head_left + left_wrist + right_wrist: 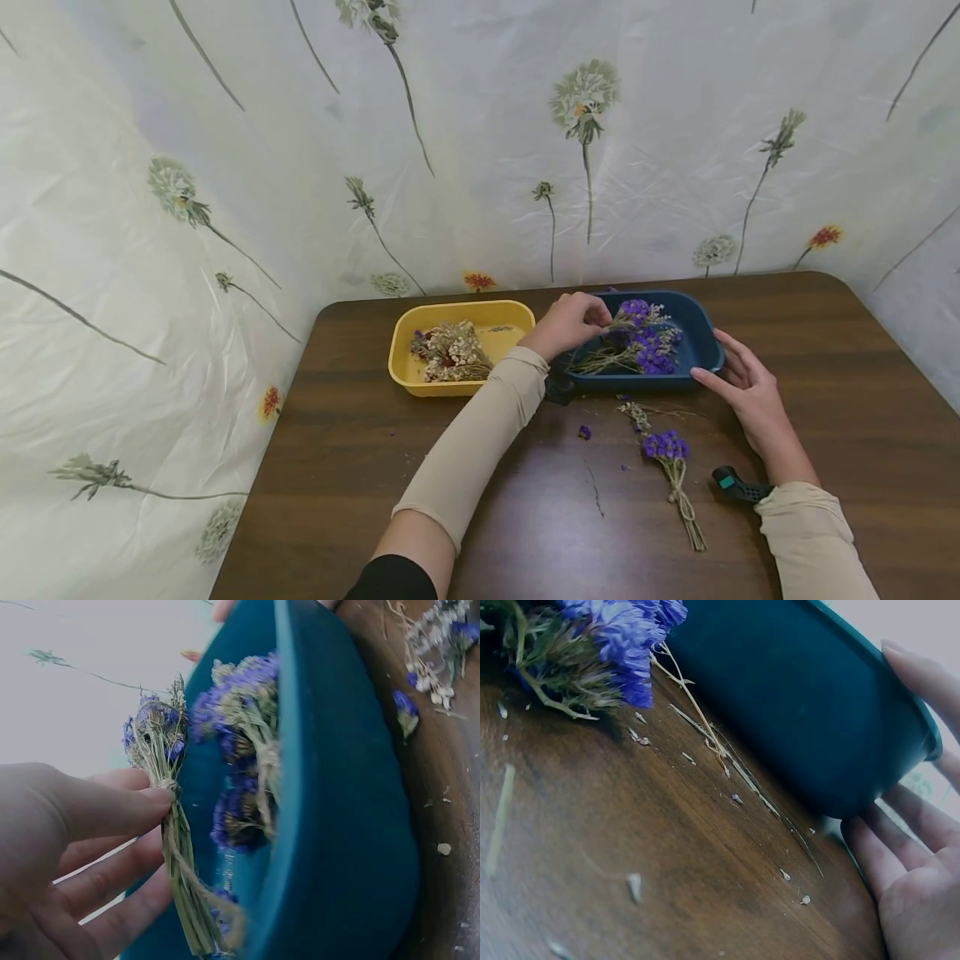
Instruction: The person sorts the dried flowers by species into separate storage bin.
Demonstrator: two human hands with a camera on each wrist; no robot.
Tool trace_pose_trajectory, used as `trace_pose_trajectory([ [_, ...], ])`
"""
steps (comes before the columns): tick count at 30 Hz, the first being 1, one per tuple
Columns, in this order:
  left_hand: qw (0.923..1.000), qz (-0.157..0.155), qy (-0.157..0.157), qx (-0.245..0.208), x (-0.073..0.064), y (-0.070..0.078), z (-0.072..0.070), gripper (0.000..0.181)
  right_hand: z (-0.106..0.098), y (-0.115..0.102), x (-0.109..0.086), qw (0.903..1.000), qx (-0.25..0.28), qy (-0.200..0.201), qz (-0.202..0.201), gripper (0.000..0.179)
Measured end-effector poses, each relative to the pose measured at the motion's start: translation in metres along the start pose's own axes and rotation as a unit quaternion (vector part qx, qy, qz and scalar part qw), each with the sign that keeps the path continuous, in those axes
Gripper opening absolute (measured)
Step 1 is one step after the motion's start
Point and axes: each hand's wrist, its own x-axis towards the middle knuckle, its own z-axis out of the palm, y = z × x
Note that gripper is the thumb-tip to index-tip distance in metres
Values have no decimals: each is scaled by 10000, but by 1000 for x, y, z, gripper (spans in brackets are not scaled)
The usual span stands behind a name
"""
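Observation:
My left hand pinches a small tied bunch of dried purple flowers by its stems, thumb and fingertips right at the twine knot. It is over the left part of a dark blue tray. Inside that tray lie more purple flower bunches, their stems toward the left. At the tray's right end, my right hand holds the corner, with the thumb at the front rim and the fingers along the outer side. The right wrist view shows these fingers against the tray's wall.
A yellow tray with a pale dried bunch stands to the left. In front of the blue tray lie a twine-tied purple bunch, a pale sprig, a loose bloom and scattered bits. A patterned curtain hangs behind.

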Motion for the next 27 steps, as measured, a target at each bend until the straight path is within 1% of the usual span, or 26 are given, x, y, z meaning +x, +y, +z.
trace_pose_trajectory([
  [6,9994,-115,-165,270,6,-3,10,10,2,-1,1,9998,171,-25,-38,75],
  [14,9968,-23,-276,750,6,-4,18,11,2,0,1,9999,144,-27,-83,75],
  [15,9966,-15,-280,780,6,-4,18,12,2,1,2,9997,201,-37,-96,75],
  [20,9958,24,-271,871,6,-3,20,13,0,3,2,9999,131,-17,-98,76],
  [22,9958,40,-260,874,6,-3,21,13,0,2,2,9998,170,-6,-110,76],
  [25,9961,46,-216,850,5,-3,21,14,1,2,2,9992,374,-5,-152,76],
  [27,9964,38,-191,822,4,-4,21,14,0,2,1,9991,386,-9,-164,76],
])
